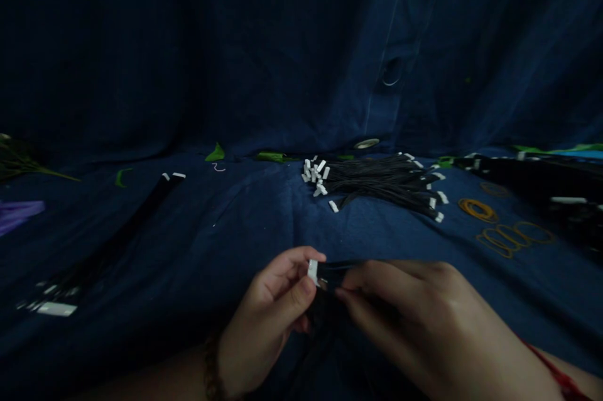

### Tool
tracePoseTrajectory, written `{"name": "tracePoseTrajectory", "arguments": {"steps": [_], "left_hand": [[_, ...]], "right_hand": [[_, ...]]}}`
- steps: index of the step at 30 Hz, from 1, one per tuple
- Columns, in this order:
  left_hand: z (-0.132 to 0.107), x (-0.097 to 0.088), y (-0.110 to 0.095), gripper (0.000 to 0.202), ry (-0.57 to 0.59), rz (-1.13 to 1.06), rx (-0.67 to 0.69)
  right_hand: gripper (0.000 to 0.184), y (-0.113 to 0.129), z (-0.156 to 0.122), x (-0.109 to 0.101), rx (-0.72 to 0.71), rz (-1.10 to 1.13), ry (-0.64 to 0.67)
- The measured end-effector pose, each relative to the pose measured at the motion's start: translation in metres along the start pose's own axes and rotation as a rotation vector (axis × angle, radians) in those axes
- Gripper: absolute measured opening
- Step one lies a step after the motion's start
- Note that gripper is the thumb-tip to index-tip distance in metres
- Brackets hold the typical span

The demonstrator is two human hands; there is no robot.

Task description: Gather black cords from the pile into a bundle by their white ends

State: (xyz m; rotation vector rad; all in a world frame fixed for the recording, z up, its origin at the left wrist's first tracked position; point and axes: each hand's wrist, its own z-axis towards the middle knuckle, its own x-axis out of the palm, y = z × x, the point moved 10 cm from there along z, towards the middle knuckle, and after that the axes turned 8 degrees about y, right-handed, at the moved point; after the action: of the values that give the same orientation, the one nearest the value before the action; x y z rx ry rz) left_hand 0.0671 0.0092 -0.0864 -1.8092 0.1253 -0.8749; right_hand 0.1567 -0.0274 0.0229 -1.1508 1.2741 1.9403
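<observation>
Between the thumb and fingers of my left hand [273,307] is a small white plug connector [313,270], held near the bottom middle of the head view. Thin black wires [336,264] run from it to the right. My right hand [409,307] pinches at these wires with thumb and forefinger, a short way from the connector. More dark wire hangs below the two hands, but its ends are lost in shadow. Behind them lies a bundle of black cables [377,178] with white connectors at both ends.
At left lies another black cable bundle [127,228] with white ends. Yellow rubber bands [478,210] and a darker cable pile [532,181] are on the right. Purple material [21,215] and green leaf-like pieces [217,153] lie on the blue cloth [245,200], which rises behind.
</observation>
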Motion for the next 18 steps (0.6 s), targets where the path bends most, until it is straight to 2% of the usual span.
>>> {"name": "tracePoseTrajectory", "arguments": {"steps": [18], "left_hand": [[0.0, 0.003, -0.011, 0.02, 0.001, 0.126, 0.086]], "right_hand": [[0.015, 0.008, -0.001, 0.002, -0.066, -0.053, -0.047]]}}
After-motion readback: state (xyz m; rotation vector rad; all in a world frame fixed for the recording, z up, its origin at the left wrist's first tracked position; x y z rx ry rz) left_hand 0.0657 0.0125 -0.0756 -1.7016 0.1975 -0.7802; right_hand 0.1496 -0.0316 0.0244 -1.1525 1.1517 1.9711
